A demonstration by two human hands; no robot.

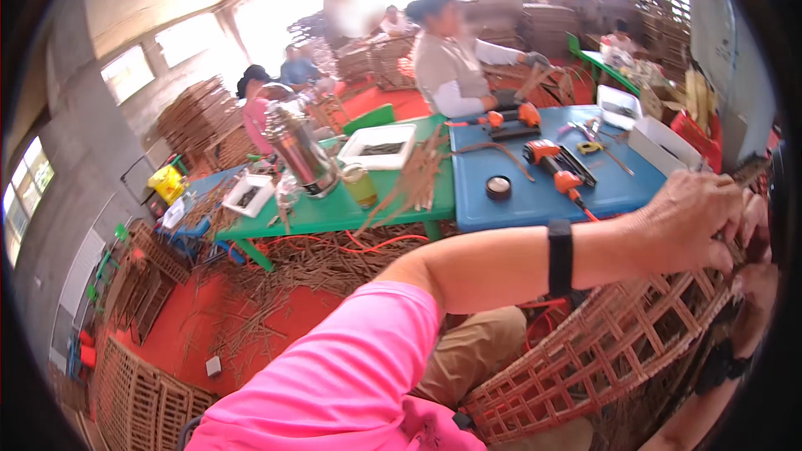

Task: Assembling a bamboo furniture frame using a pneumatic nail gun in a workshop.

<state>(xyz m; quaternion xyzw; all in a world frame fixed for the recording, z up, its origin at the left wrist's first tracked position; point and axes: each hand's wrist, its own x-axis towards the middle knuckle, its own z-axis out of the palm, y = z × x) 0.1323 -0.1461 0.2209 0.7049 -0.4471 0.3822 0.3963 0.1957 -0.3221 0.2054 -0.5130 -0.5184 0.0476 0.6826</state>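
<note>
A long brown woven lattice panel [585, 359], made of thin wooden or rattan strips, slants across my lap up toward the right. At its upper end my left hand [689, 213] is closed, with bent fingers gripping the edge. A black band circles that wrist. My right hand [757, 271] is beside it at the dark rim of the picture, its fingers curled near the same end. What it holds is partly hidden and blurred. A dark, narrow strip [752, 170] sticks out just above both hands.
The blue table [468, 192] ahead bears orange-and-black nail guns [551, 159], a round tin [499, 188] and a white box [664, 146]. On the green table [326, 221] stand a steel flask [301, 150] and a jar [359, 186]. Wood scraps [309, 263] litter the red floor. A co-worker [455, 67] works opposite.
</note>
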